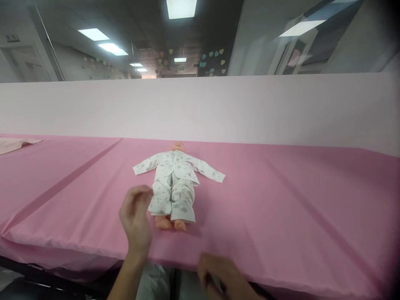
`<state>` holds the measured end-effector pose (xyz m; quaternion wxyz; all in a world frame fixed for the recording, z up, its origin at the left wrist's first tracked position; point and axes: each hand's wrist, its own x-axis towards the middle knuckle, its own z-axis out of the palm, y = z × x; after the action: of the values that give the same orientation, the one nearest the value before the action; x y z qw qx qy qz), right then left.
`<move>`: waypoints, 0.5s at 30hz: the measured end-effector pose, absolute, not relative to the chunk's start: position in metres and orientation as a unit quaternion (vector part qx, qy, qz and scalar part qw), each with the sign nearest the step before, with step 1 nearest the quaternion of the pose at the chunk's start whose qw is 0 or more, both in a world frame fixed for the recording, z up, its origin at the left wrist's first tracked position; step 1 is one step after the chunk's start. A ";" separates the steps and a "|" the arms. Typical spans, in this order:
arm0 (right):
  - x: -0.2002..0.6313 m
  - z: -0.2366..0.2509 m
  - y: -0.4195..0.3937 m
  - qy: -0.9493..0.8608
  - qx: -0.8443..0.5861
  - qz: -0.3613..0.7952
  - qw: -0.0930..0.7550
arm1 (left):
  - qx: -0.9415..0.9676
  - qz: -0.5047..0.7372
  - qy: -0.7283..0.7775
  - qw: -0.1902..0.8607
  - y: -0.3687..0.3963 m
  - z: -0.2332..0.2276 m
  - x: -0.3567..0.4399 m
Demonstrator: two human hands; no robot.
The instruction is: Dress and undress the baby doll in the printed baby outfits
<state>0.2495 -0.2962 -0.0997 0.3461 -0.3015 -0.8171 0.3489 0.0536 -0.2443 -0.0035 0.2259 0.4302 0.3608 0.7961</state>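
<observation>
A baby doll [178,146] lies on its back on a pink-covered table, its feet toward me. It wears a white printed jacket [170,162] with both long sleeves spread out sideways. White printed trousers [183,196] cover its legs, and the bare feet stick out below the cuffs. My left hand [136,216] is raised beside the trouser leg on the left, fingers loosely curved, with nothing visible in it. Whether it touches the cloth is unclear. Near the table's front edge is my right hand [220,275], bent and blurred by motion, apart from the doll; its fingers are partly hidden.
The pink cover [281,208] has long creases and hangs over the front edge. A pale folded cloth [15,145] lies at the far left. Behind the table runs a low white wall [200,108] with a glass pane above it, reflecting ceiling lights.
</observation>
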 end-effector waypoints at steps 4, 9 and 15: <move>0.242 -0.044 -0.215 -0.814 -0.319 0.176 0.452 | 0.344 0.798 0.327 0.373 -0.175 0.023 0.068; 0.215 -0.011 -0.068 -0.668 -0.526 0.201 0.486 | 0.508 0.639 0.484 0.314 -0.067 0.011 0.090; 0.188 -0.025 0.054 -0.627 -0.611 0.149 0.460 | 0.603 0.493 0.575 0.251 0.027 -0.014 0.096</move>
<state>0.1879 0.0538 -0.0252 0.4602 -0.6107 -0.6269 0.1489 0.0963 0.0267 -0.0141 0.2510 0.6028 0.5749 0.4931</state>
